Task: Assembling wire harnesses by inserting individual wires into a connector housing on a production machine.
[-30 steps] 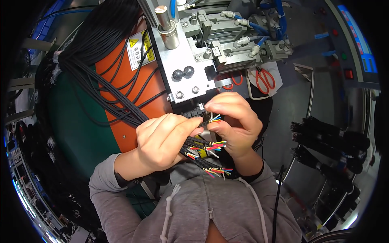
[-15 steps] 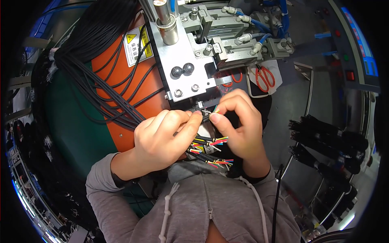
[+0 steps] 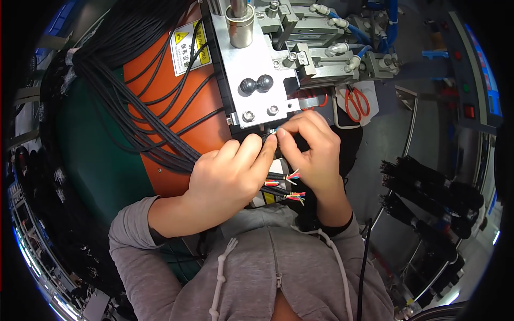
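My left hand (image 3: 227, 174) is closed in a pinch at the front edge of a metal press head (image 3: 262, 64). Its thumb and forefinger are on a black cable end, mostly hidden by the fingers. Right beside it, my right hand (image 3: 316, 147) pinches the thin wires (image 3: 276, 130) of that end; a bit of white and blue shows between the fingertips. Under my left hand, several black braided cables (image 3: 278, 191) stick out, their red, white, yellow and blue wires fanned apart.
Black cables (image 3: 144, 120) drape over an orange machine panel (image 3: 155, 85) with a warning label (image 3: 190, 48). Pneumatic cylinders (image 3: 326, 69) with blue hoses stand at the back. Red-handled scissors (image 3: 356, 104) lie right of them. More cable bundles (image 3: 433, 187) hang on a rack at right.
Both hands have moved slightly forward, bringing the wire end up to the press's front edge. The whole view has shifted a little, and the loose cable ends sit differently under the left hand.
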Tool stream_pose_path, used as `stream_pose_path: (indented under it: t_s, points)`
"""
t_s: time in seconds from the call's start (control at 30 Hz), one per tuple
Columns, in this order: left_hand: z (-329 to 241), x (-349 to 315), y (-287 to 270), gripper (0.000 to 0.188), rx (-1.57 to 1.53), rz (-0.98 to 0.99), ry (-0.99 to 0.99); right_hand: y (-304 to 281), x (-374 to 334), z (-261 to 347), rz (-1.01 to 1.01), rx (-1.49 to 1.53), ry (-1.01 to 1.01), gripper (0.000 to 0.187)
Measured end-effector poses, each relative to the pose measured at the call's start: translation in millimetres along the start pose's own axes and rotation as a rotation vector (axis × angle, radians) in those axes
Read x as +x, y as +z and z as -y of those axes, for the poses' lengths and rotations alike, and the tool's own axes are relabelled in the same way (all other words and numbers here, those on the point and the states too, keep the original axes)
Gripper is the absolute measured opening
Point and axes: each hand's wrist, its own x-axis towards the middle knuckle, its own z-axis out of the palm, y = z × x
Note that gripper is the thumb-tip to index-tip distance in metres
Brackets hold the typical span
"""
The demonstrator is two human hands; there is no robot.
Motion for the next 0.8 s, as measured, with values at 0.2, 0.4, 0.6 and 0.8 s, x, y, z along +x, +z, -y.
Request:
stream_pose_path:
  t_s: [0.2,0.4,0.6,0.8]
  points:
    - [-0.3,-1.6,2.7,0.037,0.081,-0.007,-0.005,6.8,-4.2,-4.1,0.008,-0.006,-0.012,0.007]
    - [10.2,2.0,7.2,0.034,0.014,-0.101,0.062,14.7,-14.1,-14.0,-0.025,0.242,0.291,0.005]
    - [11.4,2.3,10.0,0.025,-0.051,-0.137,0.003,20.1,-12.8,-1.5,-0.066,0.363,0.364,0.004]
    - [3.6,-5.4,-5.7,0.021,0.067,-0.006,-0.079,10.1,-12.5,-9.0,-0.015,0.354,0.432,0.005]
